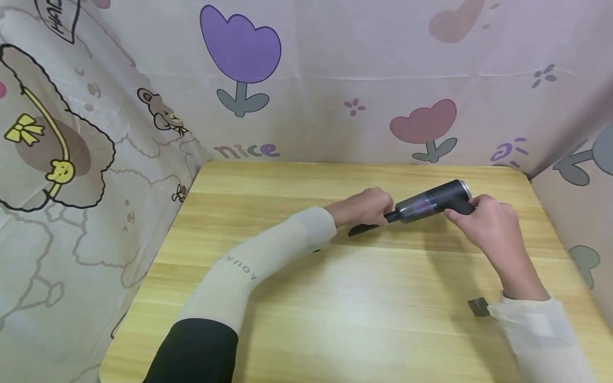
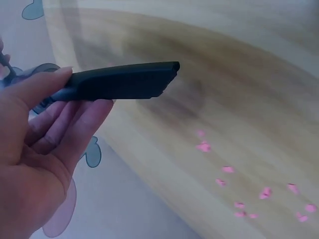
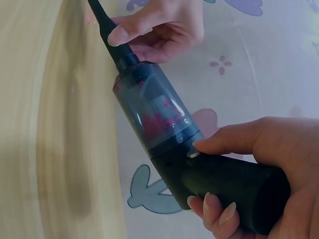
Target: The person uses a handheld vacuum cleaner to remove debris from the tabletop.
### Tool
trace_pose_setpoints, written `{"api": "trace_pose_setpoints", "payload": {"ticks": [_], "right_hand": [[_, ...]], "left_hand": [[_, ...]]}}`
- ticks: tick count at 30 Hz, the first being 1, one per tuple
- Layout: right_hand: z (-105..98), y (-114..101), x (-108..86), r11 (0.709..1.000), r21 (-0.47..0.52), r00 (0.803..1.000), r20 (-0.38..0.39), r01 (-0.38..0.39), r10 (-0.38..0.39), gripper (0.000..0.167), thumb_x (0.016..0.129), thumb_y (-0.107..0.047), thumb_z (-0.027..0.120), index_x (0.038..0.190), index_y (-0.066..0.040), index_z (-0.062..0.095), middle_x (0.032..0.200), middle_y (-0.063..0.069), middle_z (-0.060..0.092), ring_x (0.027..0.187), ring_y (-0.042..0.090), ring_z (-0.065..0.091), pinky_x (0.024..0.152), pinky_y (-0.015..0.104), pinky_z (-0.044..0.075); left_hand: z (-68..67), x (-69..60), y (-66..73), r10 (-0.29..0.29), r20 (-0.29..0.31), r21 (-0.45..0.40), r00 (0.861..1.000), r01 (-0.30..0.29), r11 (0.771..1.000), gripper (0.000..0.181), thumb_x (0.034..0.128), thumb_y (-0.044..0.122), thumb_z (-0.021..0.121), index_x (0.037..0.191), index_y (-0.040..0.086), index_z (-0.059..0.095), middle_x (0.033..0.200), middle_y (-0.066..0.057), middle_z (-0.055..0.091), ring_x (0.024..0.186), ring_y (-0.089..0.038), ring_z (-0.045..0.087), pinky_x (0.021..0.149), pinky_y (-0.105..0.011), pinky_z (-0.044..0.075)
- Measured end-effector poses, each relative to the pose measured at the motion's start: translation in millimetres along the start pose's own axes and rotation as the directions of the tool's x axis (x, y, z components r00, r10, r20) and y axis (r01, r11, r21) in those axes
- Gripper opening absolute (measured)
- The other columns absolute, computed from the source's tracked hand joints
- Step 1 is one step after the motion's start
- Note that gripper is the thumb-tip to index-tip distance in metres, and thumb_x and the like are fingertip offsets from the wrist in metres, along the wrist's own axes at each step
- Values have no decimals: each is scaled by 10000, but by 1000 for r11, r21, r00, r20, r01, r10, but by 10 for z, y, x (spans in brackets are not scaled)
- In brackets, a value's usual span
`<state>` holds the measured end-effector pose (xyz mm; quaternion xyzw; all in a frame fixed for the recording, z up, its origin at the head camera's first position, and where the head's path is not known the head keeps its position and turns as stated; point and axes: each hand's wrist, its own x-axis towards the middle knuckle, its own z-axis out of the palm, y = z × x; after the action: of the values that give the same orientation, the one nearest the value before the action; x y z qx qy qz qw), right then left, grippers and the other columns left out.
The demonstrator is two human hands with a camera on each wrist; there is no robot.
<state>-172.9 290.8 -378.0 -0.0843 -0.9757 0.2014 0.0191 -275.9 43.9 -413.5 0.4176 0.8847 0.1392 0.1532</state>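
The left arm [image 1: 268,256] stretches from the lower left to just right of centre, its left hand [image 1: 366,206] pinching, thumb opposite the fingers. From the lower right, the right arm [image 1: 538,324] angles up and leftward; the right hand [image 1: 495,219] grips, thumb extended, fingers curled.

A cloth-walled nook; whether in a home cannot be told. Pale cloth [image 1: 316,42] printed with a purple tulip [image 1: 241,50], a bear [image 1: 163,113] and the word "nice" [image 1: 246,151] hangs beyond the far edge of the bench [image 1: 364,314] and along its left and right edges.
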Motion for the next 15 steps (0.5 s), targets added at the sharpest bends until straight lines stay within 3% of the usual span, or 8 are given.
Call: {"api": "trace_pose_setpoints", "payload": {"ticks": [5, 15], "right_hand": [[-78, 104, 14, 1000, -16, 1000, 5, -24, 24, 716, 904, -495, 714, 1211, 144, 609, 1022, 353, 652, 877, 447, 542, 606, 373, 375], [-266, 291, 84, 997, -51, 998, 10, -61, 61, 743, 923, -516, 678, 1255, 142, 580, 1045, 377, 623, 859, 450, 544, 567, 356, 380]], "left_hand": [[-53, 141, 48, 14, 17, 13, 1000, -14, 1000, 80, 886, 187, 777, 890, 109, 761, 853, 26, 706, 738, -97, 600, 706, -178, 491], [-95, 430, 135, 37, 36, -37, 999, -35, 999, 102, 883, 223, 815, 925, 132, 792, 883, 42, 736, 762, -85, 583, 707, -178, 472]]}}
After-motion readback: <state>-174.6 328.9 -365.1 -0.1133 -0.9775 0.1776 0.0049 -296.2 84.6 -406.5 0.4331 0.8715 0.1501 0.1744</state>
